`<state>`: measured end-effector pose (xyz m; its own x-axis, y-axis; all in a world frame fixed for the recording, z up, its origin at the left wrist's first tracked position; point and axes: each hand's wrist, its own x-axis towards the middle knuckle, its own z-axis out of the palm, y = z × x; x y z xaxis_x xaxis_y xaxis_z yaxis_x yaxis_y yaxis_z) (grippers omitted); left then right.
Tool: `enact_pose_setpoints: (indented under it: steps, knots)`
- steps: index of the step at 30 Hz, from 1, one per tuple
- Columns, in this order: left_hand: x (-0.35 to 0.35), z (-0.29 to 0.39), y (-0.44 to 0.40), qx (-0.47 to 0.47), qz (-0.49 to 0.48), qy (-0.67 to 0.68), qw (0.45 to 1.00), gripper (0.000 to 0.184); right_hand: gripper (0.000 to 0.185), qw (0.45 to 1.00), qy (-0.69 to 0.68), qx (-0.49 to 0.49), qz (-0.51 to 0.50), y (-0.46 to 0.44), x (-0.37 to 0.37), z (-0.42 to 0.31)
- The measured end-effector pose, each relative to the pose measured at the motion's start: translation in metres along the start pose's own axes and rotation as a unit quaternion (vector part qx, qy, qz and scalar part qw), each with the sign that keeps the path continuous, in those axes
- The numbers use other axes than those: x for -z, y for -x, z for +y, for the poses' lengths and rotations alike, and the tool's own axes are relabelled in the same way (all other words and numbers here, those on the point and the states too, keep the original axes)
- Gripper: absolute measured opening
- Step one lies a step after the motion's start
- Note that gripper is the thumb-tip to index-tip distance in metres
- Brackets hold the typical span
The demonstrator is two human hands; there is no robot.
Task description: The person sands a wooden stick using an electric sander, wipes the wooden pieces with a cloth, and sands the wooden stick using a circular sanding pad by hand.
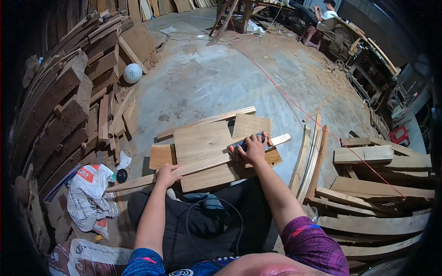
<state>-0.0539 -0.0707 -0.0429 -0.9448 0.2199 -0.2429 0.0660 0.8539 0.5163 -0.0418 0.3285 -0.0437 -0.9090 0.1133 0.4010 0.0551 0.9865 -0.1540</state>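
A long, narrow wooden strip (207, 162) lies slantwise over several flat boards in front of my lap. My left hand (168, 175) is closed around the strip left of its middle. Farther right, my right hand (253, 149) grips what looks like a hand plane (240, 146), dark with orange ends, resting on the strip. My palm and fingers hide much of the tool. Under the strip are a wide board (202, 140) and a smaller board (161, 156). Another board (251, 125) lies behind the tool.
Wood is stacked along the left (69, 101) and in a pile of planks (373, 221) at right. Upright strips (306, 161) lie near my right arm. White sacks (90, 198) and a white ball (132, 73) are at left. A red cord (294, 102) crosses the floor; a person (326, 14) sits far back.
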Motion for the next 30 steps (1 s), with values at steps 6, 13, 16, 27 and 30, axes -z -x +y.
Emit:
enact_pose_setpoints:
  steps: [6, 13, 16, 27, 30]
  knots:
    - [0.0027, 0.0019, 0.0017, 0.003, -0.002, 0.006, 1.000, 0.057, 0.044, 1.000, -0.018, -0.005, 0.002, -0.0003, 0.0004, -0.0005]
    - [0.0025, 0.0018, 0.0013, -0.014, 0.002, -0.008, 1.000, 0.058, 0.043, 1.000, -0.022, -0.006, 0.001, -0.0005, 0.0009, -0.0010]
    - [0.0018, 0.0004, 0.0004, -0.014, 0.000, -0.004, 1.000, 0.058, 0.043, 0.999, -0.027, -0.013, -0.010, -0.0007, 0.0001, -0.0004]
    - [0.0007, 0.0012, 0.0010, -0.002, 0.001, 0.006, 1.000, 0.058, 0.043, 1.000, -0.020, -0.015, -0.010, -0.0003, 0.0017, -0.0020]
    - [0.0023, 0.0028, 0.0016, 0.002, -0.003, 0.000, 1.000, 0.058, 0.042, 1.000, -0.019, -0.016, -0.008, -0.0009, 0.0011, -0.0022]
